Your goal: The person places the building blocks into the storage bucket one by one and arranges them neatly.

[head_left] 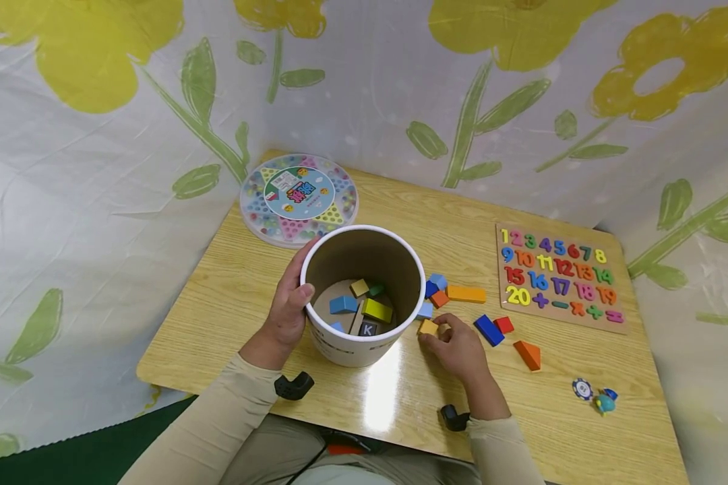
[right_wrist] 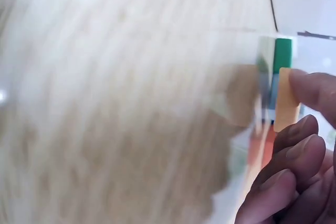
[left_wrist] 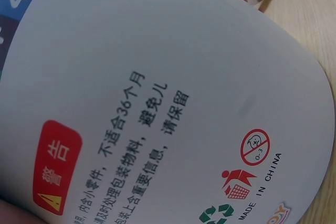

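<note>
A white bucket (head_left: 352, 353) stands on the table, and my left hand (head_left: 285, 310) grips its left side with the thumb over the rim. Inside lie a blue block (head_left: 342, 304), a yellow block (head_left: 377, 310), a dark tile marked K (head_left: 368, 329) and other small pieces. Printed warnings cover the bucket's wall (left_wrist: 210, 66) in the left wrist view. To the right of the bucket, my right hand (head_left: 464, 350) pinches a yellow-orange block (head_left: 427, 327) between thumb and finger. That block also shows in the right wrist view, near a green block (right_wrist: 282, 55).
Loose blocks lie beyond my right hand: a long orange block (head_left: 467, 294), a dark blue block (head_left: 489, 330) and an orange triangle (head_left: 528, 355). A number board (head_left: 561, 316) sits at the right, a round game board (head_left: 299, 195) at the back left. A poker chip (head_left: 582, 389) is near the right edge.
</note>
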Tool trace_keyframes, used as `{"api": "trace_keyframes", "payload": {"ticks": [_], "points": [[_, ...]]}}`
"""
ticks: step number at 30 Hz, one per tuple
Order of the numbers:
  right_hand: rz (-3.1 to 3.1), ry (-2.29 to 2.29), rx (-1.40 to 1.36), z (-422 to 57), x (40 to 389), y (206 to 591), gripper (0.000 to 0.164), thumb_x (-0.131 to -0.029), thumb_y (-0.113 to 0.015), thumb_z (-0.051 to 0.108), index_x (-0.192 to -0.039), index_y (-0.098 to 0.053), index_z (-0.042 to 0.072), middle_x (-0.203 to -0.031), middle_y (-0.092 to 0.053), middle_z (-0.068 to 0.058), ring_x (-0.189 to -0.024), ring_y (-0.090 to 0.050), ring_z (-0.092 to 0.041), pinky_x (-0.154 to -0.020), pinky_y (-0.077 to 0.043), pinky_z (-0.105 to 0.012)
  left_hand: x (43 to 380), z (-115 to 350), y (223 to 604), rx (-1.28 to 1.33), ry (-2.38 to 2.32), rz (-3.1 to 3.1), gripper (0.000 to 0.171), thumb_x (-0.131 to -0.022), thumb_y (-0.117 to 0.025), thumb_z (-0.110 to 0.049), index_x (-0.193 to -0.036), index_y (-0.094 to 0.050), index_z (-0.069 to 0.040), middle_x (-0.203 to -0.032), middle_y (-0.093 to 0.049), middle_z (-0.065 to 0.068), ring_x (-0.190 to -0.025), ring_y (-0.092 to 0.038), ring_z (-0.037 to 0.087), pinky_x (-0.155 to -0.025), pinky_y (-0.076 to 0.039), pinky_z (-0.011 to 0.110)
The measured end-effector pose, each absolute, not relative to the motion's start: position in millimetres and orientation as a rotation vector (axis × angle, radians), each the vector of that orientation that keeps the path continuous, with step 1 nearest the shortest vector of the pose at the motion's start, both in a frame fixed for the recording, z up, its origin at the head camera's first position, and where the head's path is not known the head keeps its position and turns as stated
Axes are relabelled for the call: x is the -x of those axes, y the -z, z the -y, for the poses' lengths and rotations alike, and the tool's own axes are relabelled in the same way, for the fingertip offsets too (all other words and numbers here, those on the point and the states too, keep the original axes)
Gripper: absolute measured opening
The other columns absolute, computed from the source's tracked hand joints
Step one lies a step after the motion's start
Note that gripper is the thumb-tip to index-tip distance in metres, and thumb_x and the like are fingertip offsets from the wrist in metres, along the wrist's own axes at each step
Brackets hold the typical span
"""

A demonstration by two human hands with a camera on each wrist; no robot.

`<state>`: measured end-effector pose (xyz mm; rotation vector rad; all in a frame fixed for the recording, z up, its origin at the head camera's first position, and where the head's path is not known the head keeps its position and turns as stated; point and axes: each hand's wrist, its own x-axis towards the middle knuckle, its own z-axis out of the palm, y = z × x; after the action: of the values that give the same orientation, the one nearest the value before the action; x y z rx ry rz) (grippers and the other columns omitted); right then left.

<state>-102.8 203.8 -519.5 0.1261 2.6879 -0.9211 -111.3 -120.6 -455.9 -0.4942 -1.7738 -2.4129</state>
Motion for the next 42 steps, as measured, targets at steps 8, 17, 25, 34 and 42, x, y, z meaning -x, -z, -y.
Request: {"api": "trace_keyframes", "payload": {"ticks": [8, 17, 25, 34, 42], "points": [[-2.864, 1.109, -0.090, -207.8, 100.6, 486.1, 0.043, -0.081, -0.067, 0.050, -0.101, -0.062, 0.013, -0.063, -0.050, -0.003, -0.052, -0.045, -0.020, -0.047, -0.036, -0.030, 110.4, 120.6, 454.4, 0.489, 2.403, 1.777, 0.073, -0.081, -0.048, -0.030, -0.149, -0.028, -0.017, -0.149, -0.030, 0.007, -0.134, -0.024, 0.039, -0.103, -0.023, 0.057], [-2.987, 1.503, 0.118, -187.8, 98.5, 421.0, 0.028, -0.081, -0.071, 0.039, -0.098, -0.062, 0.018, -0.062, -0.049, 0.000, -0.050, -0.043, -0.018, -0.041, -0.033, -0.027, 110.1, 121.2, 456.2, 0.501, 2.399, 1.763, 0.073, -0.082, -0.050, -0.035, -0.149, -0.027, -0.016, -0.149, -0.030, 0.009, -0.134, -0.023, 0.041, -0.103, -0.027, 0.051], [-2.841, 1.783, 0.473, -158.3, 90.0, 388.3, 0.019, -0.081, -0.072, 0.011, -0.095, -0.062, 0.008, -0.061, -0.048, -0.002, -0.049, -0.041, -0.014, -0.041, -0.033, -0.022, 110.3, 120.5, 456.1, 0.512, 2.401, 1.766, 0.073, -0.082, -0.046, -0.028, -0.149, -0.026, -0.012, -0.149, -0.030, 0.009, -0.134, -0.022, 0.042, -0.104, -0.026, 0.051], [-2.794, 1.761, 0.534, -142.3, 81.1, 362.5, 0.026, -0.080, -0.072, 0.006, -0.102, -0.059, 0.001, -0.064, -0.049, -0.006, -0.051, -0.042, -0.018, -0.044, -0.036, -0.021, 110.5, 120.6, 455.8, 0.510, 2.419, 1.741, 0.072, -0.082, -0.046, -0.029, -0.149, -0.026, -0.012, -0.148, -0.031, 0.010, -0.132, -0.023, 0.042, -0.102, -0.026, 0.053], [-2.769, 1.716, 0.537, -140.0, 80.2, 363.2, 0.031, -0.082, -0.071, 0.008, -0.111, -0.059, 0.005, -0.063, -0.048, -0.006, -0.051, -0.043, -0.020, -0.043, -0.035, -0.024, 111.3, 120.0, 457.0, 0.506, 2.425, 1.746, 0.074, -0.081, -0.046, -0.028, -0.150, -0.024, -0.011, -0.149, -0.030, 0.008, -0.134, -0.025, 0.038, -0.102, -0.019, 0.064]]}}
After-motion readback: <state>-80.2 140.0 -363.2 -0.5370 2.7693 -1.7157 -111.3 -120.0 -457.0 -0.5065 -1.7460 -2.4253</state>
